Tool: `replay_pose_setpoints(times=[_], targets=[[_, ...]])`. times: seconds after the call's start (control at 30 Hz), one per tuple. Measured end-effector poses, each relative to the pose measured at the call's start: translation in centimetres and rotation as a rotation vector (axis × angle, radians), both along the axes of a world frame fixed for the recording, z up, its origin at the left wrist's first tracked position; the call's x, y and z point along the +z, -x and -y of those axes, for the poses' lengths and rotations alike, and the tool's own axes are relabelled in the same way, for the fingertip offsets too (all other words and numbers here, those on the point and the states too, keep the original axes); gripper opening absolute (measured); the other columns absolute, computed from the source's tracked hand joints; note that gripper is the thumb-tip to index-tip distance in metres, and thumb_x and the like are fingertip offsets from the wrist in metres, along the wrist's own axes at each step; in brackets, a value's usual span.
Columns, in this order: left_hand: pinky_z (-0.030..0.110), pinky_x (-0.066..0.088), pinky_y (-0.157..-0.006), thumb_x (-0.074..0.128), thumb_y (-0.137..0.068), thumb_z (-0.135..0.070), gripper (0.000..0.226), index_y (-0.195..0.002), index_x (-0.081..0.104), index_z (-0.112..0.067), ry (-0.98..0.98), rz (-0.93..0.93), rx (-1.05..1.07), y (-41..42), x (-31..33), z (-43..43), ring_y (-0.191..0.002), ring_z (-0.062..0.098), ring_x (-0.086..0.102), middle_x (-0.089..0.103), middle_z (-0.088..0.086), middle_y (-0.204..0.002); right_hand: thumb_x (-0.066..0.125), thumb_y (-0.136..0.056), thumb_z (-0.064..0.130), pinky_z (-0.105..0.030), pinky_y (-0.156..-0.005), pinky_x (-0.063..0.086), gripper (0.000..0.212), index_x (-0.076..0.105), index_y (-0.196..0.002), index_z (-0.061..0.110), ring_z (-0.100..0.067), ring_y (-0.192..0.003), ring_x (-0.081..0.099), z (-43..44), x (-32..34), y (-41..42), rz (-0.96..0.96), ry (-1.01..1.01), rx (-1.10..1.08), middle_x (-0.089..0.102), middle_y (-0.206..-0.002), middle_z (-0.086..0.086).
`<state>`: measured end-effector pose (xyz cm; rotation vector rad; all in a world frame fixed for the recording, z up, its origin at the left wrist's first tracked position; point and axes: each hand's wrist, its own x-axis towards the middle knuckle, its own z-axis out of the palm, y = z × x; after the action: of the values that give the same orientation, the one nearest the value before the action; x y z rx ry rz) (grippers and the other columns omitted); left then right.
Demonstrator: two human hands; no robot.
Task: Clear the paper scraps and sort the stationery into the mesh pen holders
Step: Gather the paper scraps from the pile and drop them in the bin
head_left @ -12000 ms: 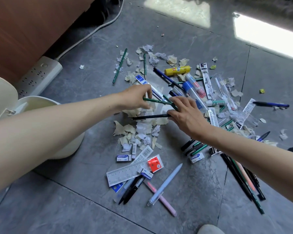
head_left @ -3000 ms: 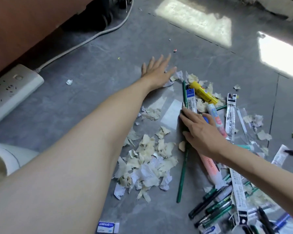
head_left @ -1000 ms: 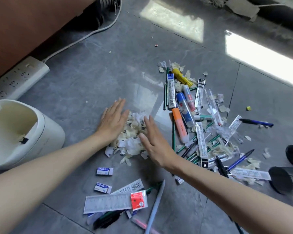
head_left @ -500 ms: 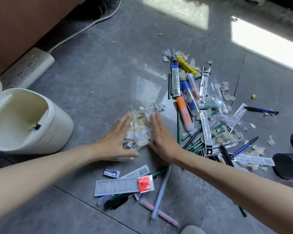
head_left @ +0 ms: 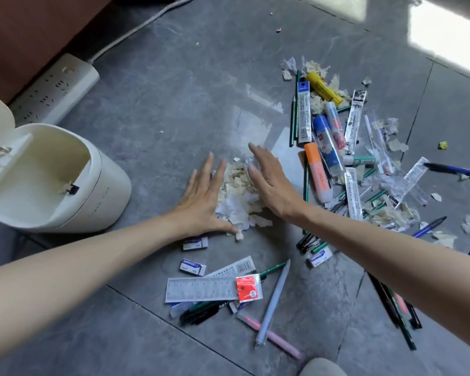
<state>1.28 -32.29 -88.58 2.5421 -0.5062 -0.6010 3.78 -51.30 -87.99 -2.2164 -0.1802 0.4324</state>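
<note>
Left hand: the left hand [head_left: 201,198] lies flat on the floor [head_left: 158,104], fingers straight and spread, its thumb side touching the scraps [head_left: 240,196].
Right hand: the right hand [head_left: 272,183] is flat too, fingers straight, pressed against the right edge of the same heap.
Scraps: a mound of torn white and cream paper, held between the two palms (more bits lie loose among the stationery at right).
Bin: a cream bin [head_left: 49,180], lid up, stands left of the heap.
Stationery: pens, pencils, an orange highlighter [head_left: 316,172] and a yellow glue stick [head_left: 323,86] are strewn right of the hands.
Near side: a ruler [head_left: 201,289], three erasers [head_left: 193,267] and a pale blue pen [head_left: 273,297].
Power strip: a power strip [head_left: 55,89] lies far left, against brown furniture.
</note>
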Motion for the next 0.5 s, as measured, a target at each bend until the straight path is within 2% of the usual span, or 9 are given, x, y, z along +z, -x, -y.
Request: replay_pose_setpoints(times=[0.07, 0.17, 0.2, 0.3, 0.37, 0.43, 0.5], targets=[[0.033, -0.017, -0.113, 0.075, -0.061, -0.061, 0.136, -0.139, -0.031, -0.023, 0.027, 0.014, -0.008, -0.6, -0.2, 1.1, -0.139, 0.017, -0.031, -0.035, 0.009, -0.15, 0.028, -0.096, 0.045, -0.031, -0.118, 0.012, 0.055, 0.027, -0.147, 0.024, -0.003, -0.14, 0.018, -1.1, 0.3, 1.2, -0.018, -0.122, -0.029, 0.027, -0.153, 0.004], [0.029, -0.015, -0.114, 0.076, -0.071, -0.041, 0.123, -0.143, -0.021, -0.018, 0.049, 0.041, -0.044, -1.2, -0.6, 2.3, -0.143, 0.016, -0.021, -0.021, 0.009, -0.155, 0.032, -0.099, 0.03, -0.014, -0.108, 0.022, 0.032, 0.038, -0.13, 0.034, 0.015, -0.121, 0.035, -2.5, 0.5, 3.6, 0.062, -0.286, -0.047, 0.044, -0.129, 0.025], [0.029, -0.014, -0.115, 0.074, -0.074, -0.034, 0.116, -0.143, -0.019, -0.017, 0.066, 0.042, -0.055, -1.4, -0.8, 2.7, -0.144, 0.014, -0.017, -0.016, 0.008, -0.157, 0.033, -0.099, 0.027, -0.011, -0.104, 0.025, 0.028, 0.04, -0.124, 0.035, 0.017, -0.115, 0.038, -2.7, 0.3, 4.3, 0.075, -0.306, -0.07, 0.046, -0.122, 0.027], [0.027, -0.007, -0.117, 0.065, -0.083, -0.013, 0.095, -0.147, -0.005, -0.013, 0.192, 0.028, -0.017, -1.7, -1.3, 3.9, -0.146, 0.017, -0.004, 0.0, 0.011, -0.158, 0.037, -0.099, 0.024, -0.011, -0.097, 0.033, 0.023, 0.053, -0.109, 0.037, 0.01, -0.107, 0.05, -3.6, 0.0, 5.1, -0.02, -0.517, -0.291, 0.057, -0.11, 0.024], [0.018, -0.002, -0.115, 0.061, -0.084, -0.004, 0.083, -0.148, 0.008, -0.007, 0.286, 0.026, 0.037, -1.7, -1.4, 4.6, -0.146, 0.02, 0.008, 0.013, 0.014, -0.156, 0.041, -0.098, 0.023, -0.024, -0.092, 0.044, 0.022, 0.062, -0.097, 0.031, -0.005, -0.098, 0.059, -4.0, 0.1, 4.5, -0.097, -0.692, -0.499, 0.065, -0.099, 0.011], [0.004, 0.007, -0.107, 0.059, -0.082, 0.003, 0.075, -0.147, 0.021, -0.006, 0.394, 0.02, 0.113, -1.8, -0.8, 5.2, -0.137, 0.014, 0.024, 0.028, 0.014, -0.149, 0.044, -0.099, 0.02, -0.027, -0.078, 0.047, 0.023, 0.062, -0.085, 0.019, -0.013, -0.081, 0.059, -4.2, 0.7, 3.5, -0.146, -0.702, -0.64, 0.063, -0.085, -0.005], [-0.004, 0.018, -0.096, 0.055, -0.08, 0.006, 0.066, -0.142, 0.034, -0.005, 0.479, 0.024, 0.19, -1.9, 0.1, 5.7, -0.123, 0.009, 0.037, 0.04, 0.014, -0.137, 0.048, -0.098, 0.017, -0.02, -0.063, 0.044, 0.025, 0.057, -0.076, 0.014, -0.006, -0.064, 0.056, -4.3, 1.3, 2.6, -0.177, -0.703, -0.736, 0.057, -0.071, -0.003]])
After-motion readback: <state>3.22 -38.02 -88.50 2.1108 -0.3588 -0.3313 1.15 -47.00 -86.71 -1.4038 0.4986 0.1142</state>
